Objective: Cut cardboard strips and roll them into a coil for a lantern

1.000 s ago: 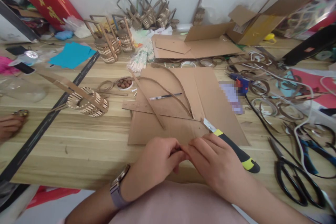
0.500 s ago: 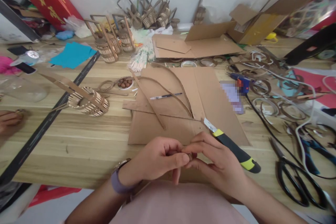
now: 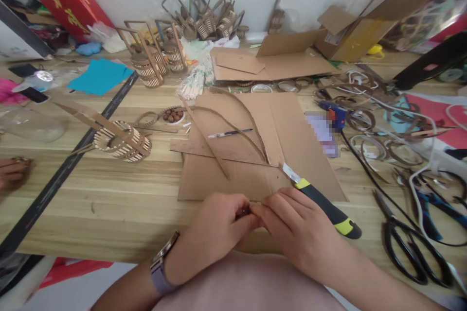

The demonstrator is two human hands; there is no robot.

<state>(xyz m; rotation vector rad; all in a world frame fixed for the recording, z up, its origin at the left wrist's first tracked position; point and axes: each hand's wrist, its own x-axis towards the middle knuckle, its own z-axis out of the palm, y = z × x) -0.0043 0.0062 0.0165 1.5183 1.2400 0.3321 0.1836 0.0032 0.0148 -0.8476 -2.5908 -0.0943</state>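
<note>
My left hand [image 3: 219, 226] and my right hand [image 3: 297, 228] meet at the front edge of the table, fingertips pressed together. Between the left thumb and index finger a little of a small brownish thing [image 3: 242, 212] shows; the fingers hide too much of it to name it. Both hands are closed. Just beyond them lies a cardboard sheet [image 3: 306, 165], bearing narrow corrugated strips [image 3: 233, 129] and a pen [image 3: 230, 133]. A utility knife [image 3: 324, 206] with its blade out rests right beside my right hand.
Left stands a small handled basket [image 3: 124, 141], near a bowl of brown balls [image 3: 173, 115]. Another person's hand [image 3: 14, 170] is at the left edge. Scissors [image 3: 408, 238], pliers [image 3: 430, 214] and a blue glue gun [image 3: 333, 112] lie right. Finished-looking baskets [image 3: 146, 68] stand behind.
My hands have closed in further around the small thing, which is now more hidden. The left wrist has turned, showing the watch. The other person's hand has shifted slightly.
</note>
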